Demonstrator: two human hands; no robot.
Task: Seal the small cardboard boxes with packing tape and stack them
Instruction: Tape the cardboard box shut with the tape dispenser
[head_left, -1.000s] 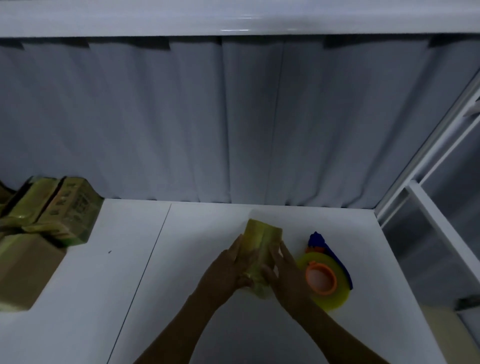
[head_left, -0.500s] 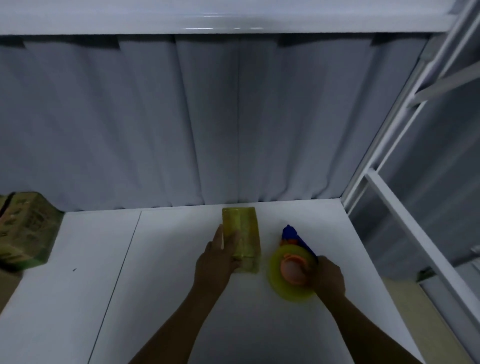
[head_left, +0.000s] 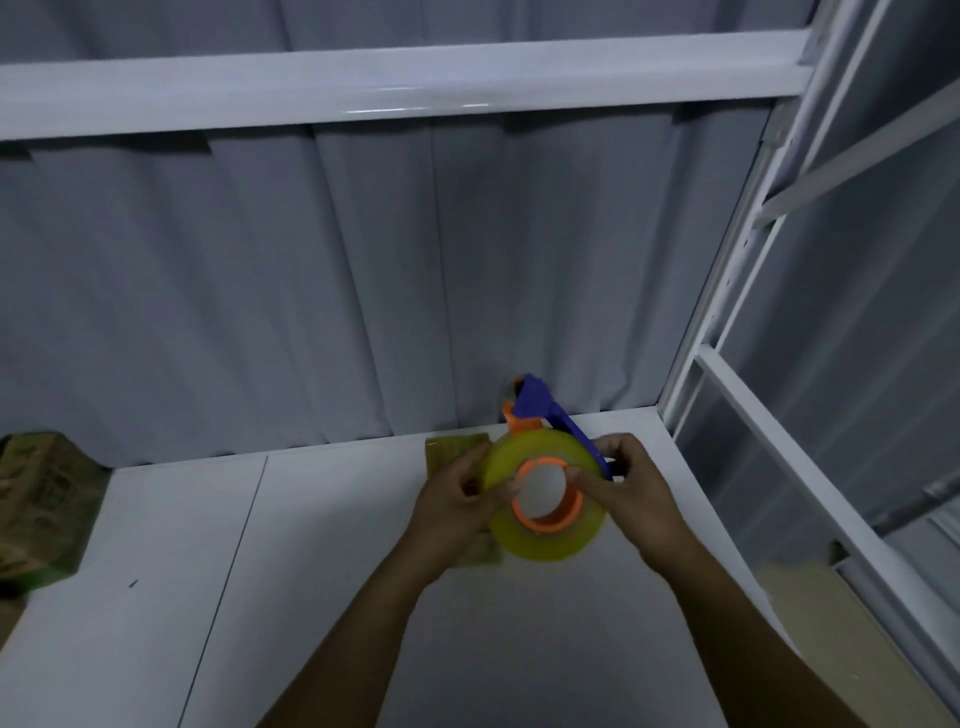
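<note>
A person held a tape dispenser in both hands above a white worktop, apparently about to tape 1 small cardboard box, which lay flat on the worktop just beneath and behind the dispenser, near the back right corner. The left hand curled against the left rim of the yellow roll, thumb and fingertips pinching there. The right hand wrapped round the opposite side, thumb by the orange core, below the blue handle. The next move appeared to call for freeing the loose end of tape and laying it along the box's seam while 1 hand steadied the box. Whether the left hand had that end could not be made out in the dim light. Hands and roll hid most of the box, including its flaps, and a pile of further boxes was cut off at the left edge.
</note>
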